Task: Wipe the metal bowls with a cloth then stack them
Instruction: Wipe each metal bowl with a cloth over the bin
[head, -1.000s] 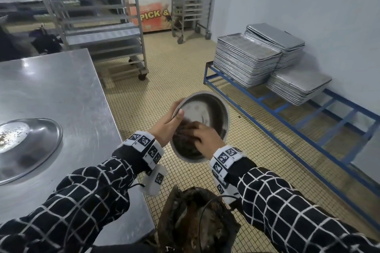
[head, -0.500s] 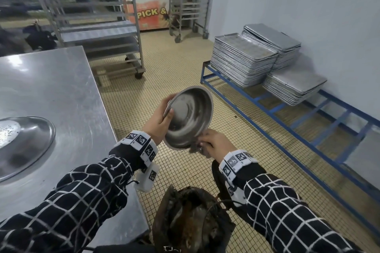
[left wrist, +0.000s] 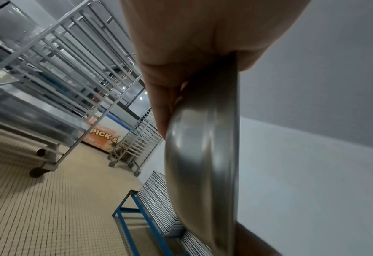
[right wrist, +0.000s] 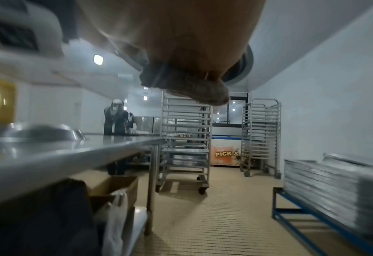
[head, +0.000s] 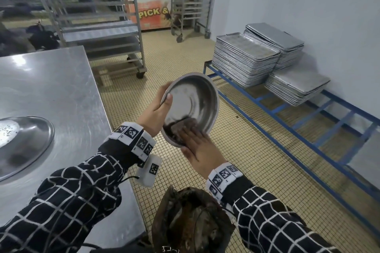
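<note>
Above the tiled floor: metal bowl, tilted, rim gripped by left hand. Right hand, fingers straight, presses dark cloth inside bowl.

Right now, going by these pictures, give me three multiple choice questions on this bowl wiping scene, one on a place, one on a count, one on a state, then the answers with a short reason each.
1. Where is the metal bowl being wiped?
A. Flat on the steel table
B. Held up over the tiled floor
C. On the blue rack

2. How many stacks of metal trays sit on the blue rack?
A. One
B. Three
C. Six

3. How does the right hand meet the cloth?
A. Fingers laid flat, pressing it into the bowl
B. Hanging clear of it
C. Wringing it out over the table

Answers: 1 B, the left hand grips its rim beside the steel table, floor tiles behind. 2 B, three separate stacks show. 3 A, straight fingers lie on the dark cloth inside the bowl.
</note>
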{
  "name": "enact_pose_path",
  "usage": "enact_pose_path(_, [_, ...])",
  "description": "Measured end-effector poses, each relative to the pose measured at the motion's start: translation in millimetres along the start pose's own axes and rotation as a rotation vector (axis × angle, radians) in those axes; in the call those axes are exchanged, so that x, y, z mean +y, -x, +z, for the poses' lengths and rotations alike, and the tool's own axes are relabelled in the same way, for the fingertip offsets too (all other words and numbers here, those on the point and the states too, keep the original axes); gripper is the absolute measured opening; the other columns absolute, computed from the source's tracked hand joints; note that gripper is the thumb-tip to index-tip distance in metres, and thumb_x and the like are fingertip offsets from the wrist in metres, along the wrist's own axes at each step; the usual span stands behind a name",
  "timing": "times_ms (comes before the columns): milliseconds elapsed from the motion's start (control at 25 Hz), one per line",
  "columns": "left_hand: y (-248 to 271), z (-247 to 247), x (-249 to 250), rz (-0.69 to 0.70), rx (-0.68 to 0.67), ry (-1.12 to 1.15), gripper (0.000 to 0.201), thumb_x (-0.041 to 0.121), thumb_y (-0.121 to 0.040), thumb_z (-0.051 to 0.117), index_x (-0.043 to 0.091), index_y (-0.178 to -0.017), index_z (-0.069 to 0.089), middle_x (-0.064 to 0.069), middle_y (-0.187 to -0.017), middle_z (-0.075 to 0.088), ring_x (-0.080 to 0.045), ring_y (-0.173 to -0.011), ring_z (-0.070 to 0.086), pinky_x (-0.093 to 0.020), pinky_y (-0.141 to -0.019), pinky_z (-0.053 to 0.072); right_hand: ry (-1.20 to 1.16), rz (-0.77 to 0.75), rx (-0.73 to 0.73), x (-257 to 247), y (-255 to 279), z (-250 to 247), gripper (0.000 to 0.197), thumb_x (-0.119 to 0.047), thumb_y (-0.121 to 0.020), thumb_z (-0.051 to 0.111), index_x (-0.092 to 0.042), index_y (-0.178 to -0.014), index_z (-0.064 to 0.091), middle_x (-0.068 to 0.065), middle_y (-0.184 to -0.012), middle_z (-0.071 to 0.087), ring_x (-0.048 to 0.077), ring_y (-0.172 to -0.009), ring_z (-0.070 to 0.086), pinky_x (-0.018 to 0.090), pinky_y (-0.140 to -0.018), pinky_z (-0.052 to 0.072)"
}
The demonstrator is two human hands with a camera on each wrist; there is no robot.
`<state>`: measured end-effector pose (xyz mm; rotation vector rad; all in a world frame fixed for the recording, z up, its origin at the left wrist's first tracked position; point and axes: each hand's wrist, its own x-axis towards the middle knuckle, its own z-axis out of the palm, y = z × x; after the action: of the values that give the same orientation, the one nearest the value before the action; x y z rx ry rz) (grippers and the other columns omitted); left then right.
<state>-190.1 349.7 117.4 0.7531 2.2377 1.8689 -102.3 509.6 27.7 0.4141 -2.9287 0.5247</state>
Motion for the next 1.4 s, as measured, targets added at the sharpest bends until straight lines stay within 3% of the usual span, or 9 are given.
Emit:
enact_pose_path(280, [4, 8, 0, -0.011, 0.088, -0.053, 0.03, 0.036, -0.102, 0.029, 0.042, -0.132, 0.033, 0.01, -0.124, 0.051, -0.003, -0.113, 0.049, -0.023, -0.094, 0.041, -0.226, 0.003, 0.013, -24, -1, -1, 0.057, -0.048, -0.1, 0.016, -0.022, -0.149, 0.025, -0.004, -0.154, 0.028, 0.003, -0.141, 0.014, 0.025, -0.116, 0.007])
enact_pose_path(400, [4, 3, 1, -0.036, 0.047, 0.026, 0.025, 0.038, -0.101, 0.03, 0.053, -0.12, 0.037, 0.012, -0.119, 0.055, -0.008, -0.111, 0.055, -0.036, -0.095, 0.048, 0.067, 0.024, -0.004, 5, -2, -5, 0.068, -0.055, -0.094, -0.003, -0.026, -0.149, 0.024, -0.005, -0.155, 0.025, 0.008, -0.144, 0.006, 0.029, -0.118, 0.001])
enact_pose_path(560, [13, 7, 0, -0.166, 0.028, 0.077, 0.042, 0.04, -0.102, 0.027, 0.034, -0.144, 0.025, 0.009, -0.136, 0.045, -0.014, -0.126, 0.045, -0.035, -0.105, 0.039, 0.374, 0.199, -0.012, 43, -17, -22, 0.071, -0.056, -0.09, -0.01, -0.025, -0.151, 0.008, -0.005, -0.159, -0.002, 0.017, -0.142, -0.021, 0.04, -0.116, -0.009])
enact_pose_path(720, [14, 2, -1, -0.211, 0.031, 0.052, 0.047, 0.048, -0.099, 0.026, 0.027, -0.141, 0.031, 0.004, -0.136, 0.047, -0.012, -0.122, 0.047, -0.026, -0.102, 0.041, 0.116, 0.21, 0.187, 46, -30, -40, 0.064, -0.05, -0.095, 0.014, -0.022, -0.148, -0.009, -0.007, -0.154, -0.024, 0.017, -0.142, -0.025, 0.038, -0.117, -0.002])
enact_pose_path(840, [13, -7, -3, -0.293, -0.022, 0.068, 0.054, 0.059, -0.093, 0.03, 0.027, -0.136, 0.041, -0.008, -0.124, 0.059, -0.026, -0.113, 0.057, -0.042, -0.103, 0.043, -0.187, 0.281, 0.273, 42, -38, -58, 0.067, -0.046, -0.098, 0.033, -0.024, -0.151, 0.0, -0.001, -0.159, 0.007, 0.018, -0.139, 0.025, 0.034, -0.106, 0.03])
enact_pose_path(920, [17, -10, -4, -0.328, -0.049, 0.106, 0.04, 0.053, -0.096, 0.033, 0.029, -0.124, 0.05, -0.01, -0.101, 0.067, -0.027, -0.091, 0.066, -0.041, -0.091, 0.052, -0.331, 0.36, 0.273, 39, -39, -72, 0.053, -0.043, -0.096, 0.043, -0.023, -0.144, 0.032, 0.001, -0.126, 0.056, 0.01, -0.099, 0.057, 0.036, -0.093, 0.049])
enact_pose_path(1000, [18, -11, -10, -0.371, -0.084, 0.1, 0.046, 0.059, -0.091, 0.04, 0.029, -0.123, 0.053, -0.017, -0.099, 0.069, -0.033, -0.087, 0.068, -0.046, -0.089, 0.053, -0.395, 0.415, 0.224, 37, -38, -80, 0.036, -0.035, -0.096, 0.048, -0.016, -0.127, 0.05, -0.01, -0.091, 0.061, -0.001, -0.074, 0.056, 0.025, -0.071, 0.054])
enact_pose_path(1160, [21, -13, -19, -0.339, -0.024, 0.209, 0.053, 0.048, -0.084, 0.056, 0.031, -0.133, 0.042, -0.016, -0.113, 0.062, -0.031, -0.087, 0.068, -0.044, -0.077, 0.056, -0.504, 0.569, 0.27, 36, -34, -77, 0.023, -0.021, -0.097, 0.049, -0.014, -0.117, 0.056, -0.009, -0.085, 0.06, -0.006, -0.07, 0.053, 0.007, -0.052, 0.034])
enact_pose_path(1400, [35, 14, -15, -0.231, 0.12, 0.136, 0.059, 0.028, -0.089, 0.057, 0.02, -0.141, 0.03, 0.0, -0.113, 0.059, -0.014, -0.1, 0.063, -0.034, -0.09, 0.053, -0.717, 0.757, 0.568, 7, -33, -65, 0.023, -0.021, -0.1, 0.043, -0.009, -0.116, 0.054, -0.005, -0.098, 0.061, 0.008, -0.084, 0.057, 0.021, -0.074, 0.045])
